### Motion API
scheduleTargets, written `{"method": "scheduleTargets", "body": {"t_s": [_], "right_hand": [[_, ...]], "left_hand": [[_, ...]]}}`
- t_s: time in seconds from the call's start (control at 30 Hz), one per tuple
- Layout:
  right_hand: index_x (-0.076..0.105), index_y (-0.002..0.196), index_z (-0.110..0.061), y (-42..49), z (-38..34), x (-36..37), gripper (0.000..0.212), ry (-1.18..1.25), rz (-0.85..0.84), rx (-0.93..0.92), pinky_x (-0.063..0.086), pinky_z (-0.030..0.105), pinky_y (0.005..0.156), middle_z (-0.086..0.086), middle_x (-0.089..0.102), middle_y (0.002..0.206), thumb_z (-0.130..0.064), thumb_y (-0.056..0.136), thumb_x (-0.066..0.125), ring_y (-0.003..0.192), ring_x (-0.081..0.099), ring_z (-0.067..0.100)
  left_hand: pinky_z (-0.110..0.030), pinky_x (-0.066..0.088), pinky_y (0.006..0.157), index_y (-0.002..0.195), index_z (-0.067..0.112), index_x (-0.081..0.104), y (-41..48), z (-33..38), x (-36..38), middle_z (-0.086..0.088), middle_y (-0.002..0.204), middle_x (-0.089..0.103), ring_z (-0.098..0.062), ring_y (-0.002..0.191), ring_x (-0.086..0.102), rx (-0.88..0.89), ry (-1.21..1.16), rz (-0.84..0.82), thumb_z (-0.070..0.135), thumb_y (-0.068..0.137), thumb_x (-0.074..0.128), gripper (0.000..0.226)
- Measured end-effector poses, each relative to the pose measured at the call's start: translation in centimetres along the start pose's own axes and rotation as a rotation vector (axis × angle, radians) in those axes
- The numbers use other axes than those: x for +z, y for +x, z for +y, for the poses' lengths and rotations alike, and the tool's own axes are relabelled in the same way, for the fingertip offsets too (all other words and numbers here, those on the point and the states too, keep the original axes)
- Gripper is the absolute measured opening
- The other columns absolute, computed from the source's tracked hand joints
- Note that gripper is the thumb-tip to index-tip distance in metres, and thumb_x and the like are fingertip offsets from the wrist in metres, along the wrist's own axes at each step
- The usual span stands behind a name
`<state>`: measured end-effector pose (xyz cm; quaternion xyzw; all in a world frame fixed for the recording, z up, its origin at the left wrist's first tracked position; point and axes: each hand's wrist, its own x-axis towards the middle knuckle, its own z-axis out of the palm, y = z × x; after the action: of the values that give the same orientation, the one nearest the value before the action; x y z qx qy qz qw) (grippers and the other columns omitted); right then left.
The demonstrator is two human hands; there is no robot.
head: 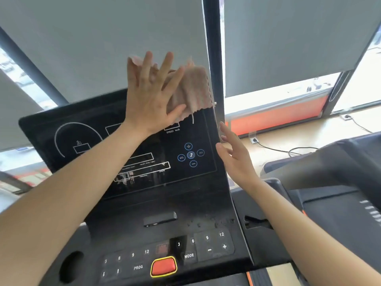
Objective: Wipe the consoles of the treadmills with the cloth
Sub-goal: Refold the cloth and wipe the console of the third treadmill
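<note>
Head view: the person's left hand [150,93], fingers straight and spread, pressed a pink cloth [191,89] flat against the top right corner of the black treadmill console [92,141]. The right hand [233,153] hung open and empty just beside the console's right edge; whether it touched could not be told. Wiping well likely meant keeping the palm flat, sweeping overlapping strokes downward, and going lightly over the keypad [214,244], near which specks showed.

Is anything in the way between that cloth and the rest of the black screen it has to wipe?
Nothing visible. The left hand presses the pinkish ribbed cloth on the top right of the black treadmill console; the screen below carries only printed markings. The right hand is beside its right edge, off the screen.
</note>
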<state>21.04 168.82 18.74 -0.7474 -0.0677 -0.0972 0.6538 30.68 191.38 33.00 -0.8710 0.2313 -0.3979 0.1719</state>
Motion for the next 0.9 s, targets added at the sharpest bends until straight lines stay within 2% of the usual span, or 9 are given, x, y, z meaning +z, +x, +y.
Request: {"method": "scheduleTargets", "body": {"t_s": [0.1,0.2,0.37,0.47,0.6,0.7,0.77,0.9], "right_hand": [[0.037,0.154,-0.045,1.1,-0.5,0.1,0.056,-0.005,0.004,-0.004,0.047,0.032,0.109,-0.022,0.045,0.154,-0.02,0.106,0.052,0.137,0.046,0.0],[0.036,0.154,-0.046,1.5,-1.0,0.6,0.058,-0.002,-0.015,-0.016,0.048,0.035,0.11,-0.027,0.045,0.154,-0.017,0.106,0.049,0.139,0.045,0.001],[0.037,0.155,-0.044,1.4,-0.8,1.1,0.057,-0.013,0.004,-0.054,0.046,0.041,0.114,-0.027,0.044,0.155,-0.016,0.106,0.047,0.142,0.043,0.001],[0.036,0.158,-0.033,1.4,-0.2,1.3,0.054,-0.022,0.013,-0.1,0.043,0.047,0.117,-0.02,0.041,0.159,-0.019,0.107,0.048,0.147,0.04,0.005],[0.025,0.161,-0.033,1.0,0.2,2.2,0.057,-0.162,0.026,-0.12,0.029,0.04,0.126,-0.023,0.027,0.164,-0.027,0.109,0.045,0.152,0.023,-0.002],[0.013,0.164,-0.03,0.5,0.1,3.3,0.067,-0.314,0.05,-0.146,0.019,0.031,0.124,-0.011,0.015,0.171,-0.03,0.107,0.047,0.157,0.015,0.009],[0.011,0.164,-0.025,0.2,0.0,4.2,0.073,-0.443,0.099,-0.151,0.019,0.034,0.124,-0.001,0.012,0.172,-0.029,0.104,0.052,0.157,0.014,0.019],[0.035,0.158,-0.019,0.3,-0.2,5.6,0.07,-0.781,0.217,-0.369,0.022,0.049,0.122,0.015,0.021,0.168,-0.035,0.094,0.061,0.153,0.02,0.036]], "left_hand": [[-0.076,0.009,0.118,0.163,0.032,0.023,0.6,-0.4,0.8,-0.007,0.171,0.017,-0.048,0.152,0.013,0.2,0.001,0.028,0.06,0.102,0.041,0.069],[-0.07,0.011,0.122,0.163,0.037,0.017,0.5,-0.2,1.1,-0.004,0.172,0.015,-0.046,0.156,0.012,0.258,-0.015,-0.054,0.054,0.107,0.034,0.061],[-0.059,0.001,0.127,0.162,0.034,0.024,-4.0,2.3,1.8,-0.007,0.171,0.013,-0.041,0.157,0.009,0.129,-0.086,-0.088,0.056,0.107,0.036,0.061],[-0.057,0.0,0.127,0.163,0.035,0.022,-8.8,5.5,2.8,-0.011,0.171,0.016,-0.041,0.157,0.009,0.027,-0.134,-0.137,0.056,0.107,0.034,0.061],[-0.06,0.003,0.127,0.162,0.038,0.017,-14.2,10.1,3.3,-0.012,0.165,0.032,-0.044,0.151,0.021,-0.119,-0.219,-0.252,0.053,0.106,0.039,0.062],[-0.06,-0.003,0.127,0.162,0.036,0.011,-17.3,12.3,3.4,-0.011,0.166,0.032,-0.044,0.15,0.018,-0.151,-0.246,-0.336,0.051,0.105,0.041,0.066],[-0.058,-0.004,0.127,0.162,0.036,0.01,-19.3,13.0,3.3,-0.01,0.164,0.036,-0.044,0.149,0.022,-0.17,-0.25,-0.387,0.05,0.105,0.042,0.066],[-0.055,-0.002,0.127,0.161,0.039,0.01,-21.8,13.4,3.0,-0.008,0.16,0.043,-0.043,0.146,0.027,-0.235,-0.25,-0.461,0.051,0.105,0.041,0.066]]}}
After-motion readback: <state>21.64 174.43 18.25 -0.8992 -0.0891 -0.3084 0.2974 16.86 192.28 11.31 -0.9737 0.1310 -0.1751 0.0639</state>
